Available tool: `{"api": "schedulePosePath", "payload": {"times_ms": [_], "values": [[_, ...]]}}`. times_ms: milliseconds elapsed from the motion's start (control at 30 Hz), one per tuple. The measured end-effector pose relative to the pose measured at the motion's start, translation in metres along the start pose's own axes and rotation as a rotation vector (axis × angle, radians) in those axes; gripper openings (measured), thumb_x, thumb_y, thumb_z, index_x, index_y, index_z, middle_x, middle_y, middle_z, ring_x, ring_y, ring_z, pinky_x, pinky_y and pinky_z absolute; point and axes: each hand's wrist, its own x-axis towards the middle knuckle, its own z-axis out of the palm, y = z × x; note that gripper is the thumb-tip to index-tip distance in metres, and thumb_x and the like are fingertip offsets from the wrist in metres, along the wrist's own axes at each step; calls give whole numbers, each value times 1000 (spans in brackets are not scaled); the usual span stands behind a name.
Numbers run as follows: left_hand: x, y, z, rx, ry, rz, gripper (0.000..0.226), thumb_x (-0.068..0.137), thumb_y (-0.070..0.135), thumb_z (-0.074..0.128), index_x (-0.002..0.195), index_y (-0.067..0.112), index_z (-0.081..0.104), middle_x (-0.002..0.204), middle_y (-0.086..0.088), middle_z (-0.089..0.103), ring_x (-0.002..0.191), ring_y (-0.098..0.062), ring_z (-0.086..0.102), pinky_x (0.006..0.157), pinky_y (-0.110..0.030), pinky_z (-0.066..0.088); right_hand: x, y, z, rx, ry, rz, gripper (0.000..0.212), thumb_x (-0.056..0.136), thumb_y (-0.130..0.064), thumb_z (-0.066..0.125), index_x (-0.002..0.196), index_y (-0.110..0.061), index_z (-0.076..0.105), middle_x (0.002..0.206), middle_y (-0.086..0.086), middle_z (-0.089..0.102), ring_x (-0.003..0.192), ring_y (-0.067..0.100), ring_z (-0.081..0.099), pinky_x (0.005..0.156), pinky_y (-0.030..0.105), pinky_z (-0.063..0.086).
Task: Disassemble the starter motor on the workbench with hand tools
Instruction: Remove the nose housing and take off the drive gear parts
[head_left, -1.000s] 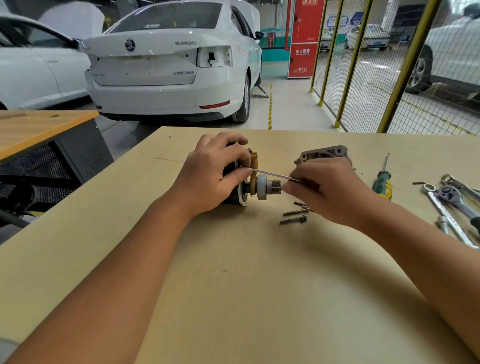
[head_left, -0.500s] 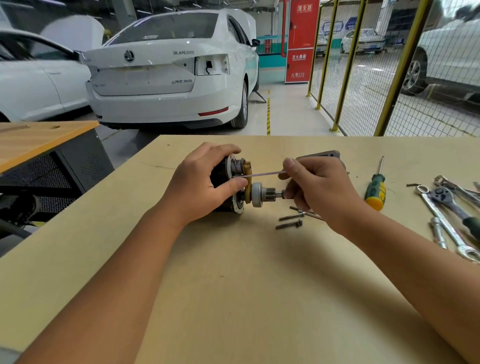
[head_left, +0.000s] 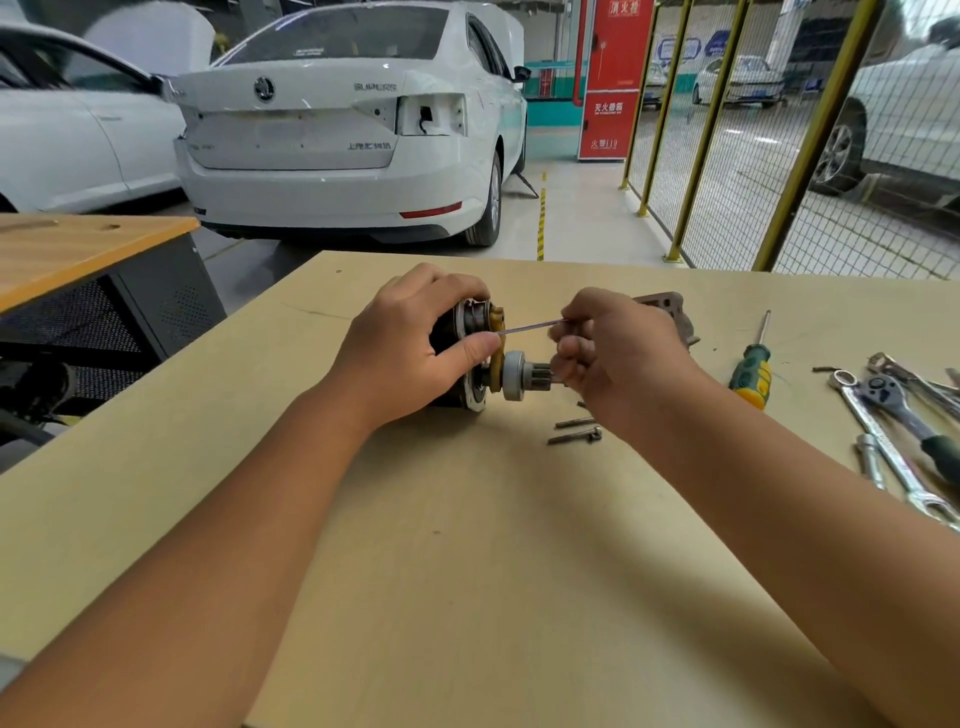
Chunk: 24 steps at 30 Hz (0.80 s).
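The starter motor (head_left: 475, 364) lies on its side on the workbench (head_left: 467, 545), black body to the left, yellow fork and grey pinion gear (head_left: 522, 382) pointing right. My left hand (head_left: 415, 348) grips the motor body, thumb pressed on its front plate. My right hand (head_left: 618, 353) pinches the end of a long thin through bolt (head_left: 524, 328) that runs into the motor's upper edge. A grey end housing (head_left: 670, 312) sits behind my right hand, mostly hidden.
Two loose bolts (head_left: 574, 434) lie just below my right wrist. A green and yellow screwdriver (head_left: 750, 371) lies to the right, then wrenches and a ratchet (head_left: 893, 415) near the right edge. A second bench stands at the left, white cars beyond.
My right hand has risen and shifted left along the thin bolt, closer to the motor. My left hand keeps its hold on the body.
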Motion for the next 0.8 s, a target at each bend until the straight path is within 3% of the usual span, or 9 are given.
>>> {"api": "schedulePosePath", "payload": {"times_ms": [167, 433, 500, 600, 800], "values": [[0, -1, 1, -20, 9, 2, 43, 88, 48, 67, 125, 26, 65, 114, 4, 61, 107, -27, 60, 88, -51, 54, -2, 5, -12, 169, -114, 124, 9, 95, -4, 55, 102, 0, 58, 66, 11, 64, 48, 13, 58, 45, 23, 49], [-1, -2, -2, -71, -17, -9, 42, 89, 46, 66, 128, 32, 64, 116, 8, 59, 110, -23, 58, 94, -51, 52, -1, 8, -28, -215, -285, -321, 11, 97, -6, 62, 104, -1, 69, 74, 13, 69, 53, 21, 60, 53, 30, 52], [0, -4, -3, -84, -28, -3, 42, 90, 43, 66, 129, 32, 64, 117, 8, 59, 111, -23, 58, 95, -51, 51, -1, 8, -30, -179, -324, -309, 14, 96, -9, 65, 104, 1, 69, 77, 15, 70, 58, 22, 65, 56, 30, 55], [0, -6, -3, -97, -31, 4, 41, 90, 42, 67, 129, 32, 64, 118, 8, 59, 113, -22, 58, 97, -52, 51, -2, 8, -29, -78, -387, -233, 37, 92, -31, 68, 103, 4, 69, 81, 19, 70, 61, 24, 69, 58, 32, 58], [0, -6, -3, -112, -24, 21, 40, 90, 40, 68, 128, 29, 65, 118, 8, 60, 112, -21, 59, 97, -50, 51, -1, 8, -29, 54, -475, -78, 50, 101, -43, 51, 111, 3, 65, 87, 19, 72, 66, 23, 70, 60, 33, 59]]}}
